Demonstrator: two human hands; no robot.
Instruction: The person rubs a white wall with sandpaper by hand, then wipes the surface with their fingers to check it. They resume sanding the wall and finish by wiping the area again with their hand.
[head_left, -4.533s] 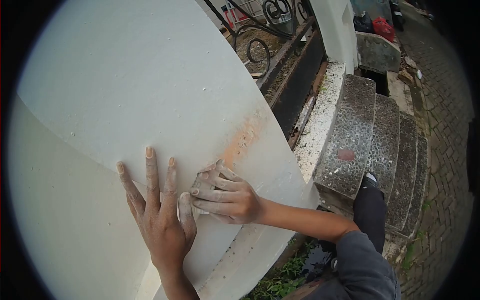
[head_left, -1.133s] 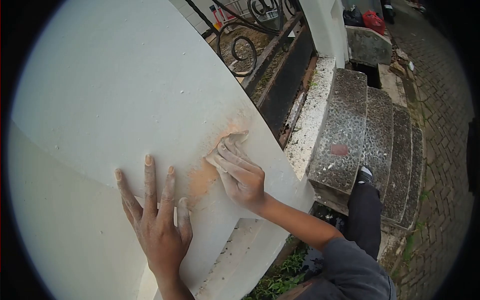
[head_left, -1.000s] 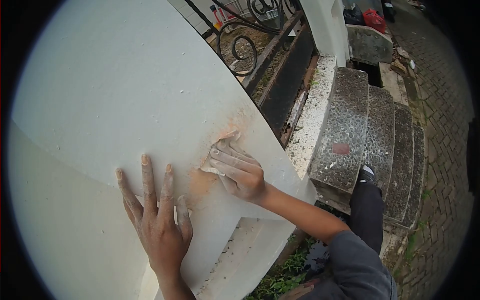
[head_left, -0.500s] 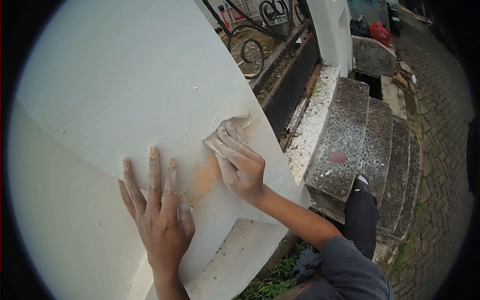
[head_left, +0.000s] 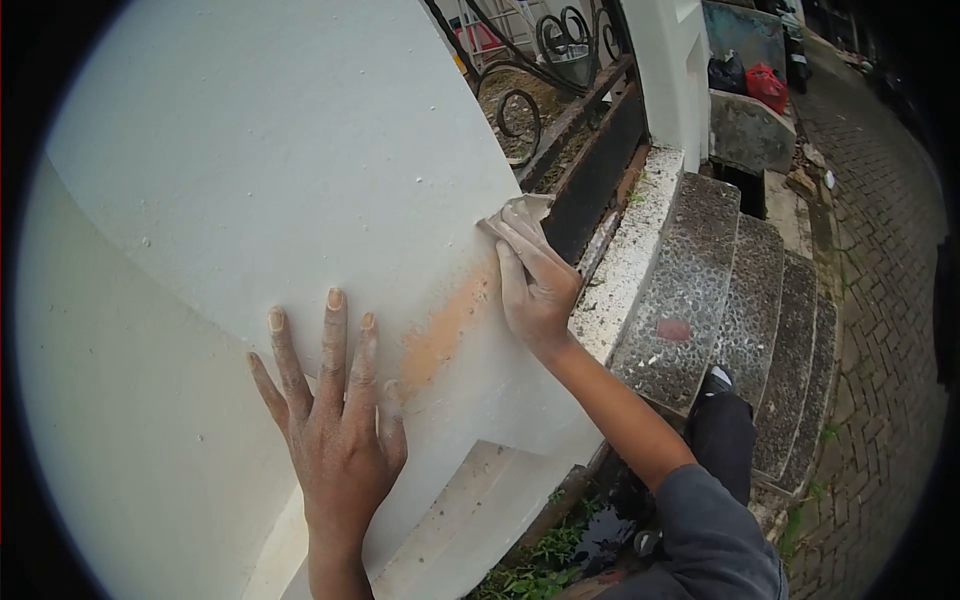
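My right hand (head_left: 540, 275) presses a folded, dust-whitened sheet of sandpaper (head_left: 490, 222) against the white wall (head_left: 300, 180), close to its right edge. The sheet's corners stick out past the fingers. Below and left of that hand, an orange-tan patch (head_left: 435, 340) shows through the white coat. My left hand (head_left: 345, 430) lies on the wall left of the patch, fingers spread and holding nothing. Pale dust coats the fingers of both hands.
Beyond the wall stands a black iron gate (head_left: 590, 170) with scrollwork. Pebbled steps (head_left: 680, 280) descend on the right toward a brick-paved lane (head_left: 880, 300); a foot (head_left: 717, 380) is beside them. Green plants (head_left: 540, 565) grow below. Red and black bags (head_left: 765, 88) sit farther back.
My right hand has slid up and right with the sandpaper to the wall's edge, uncovering more of the orange-tan patch. My left hand appears slightly farther right in view, still flat.
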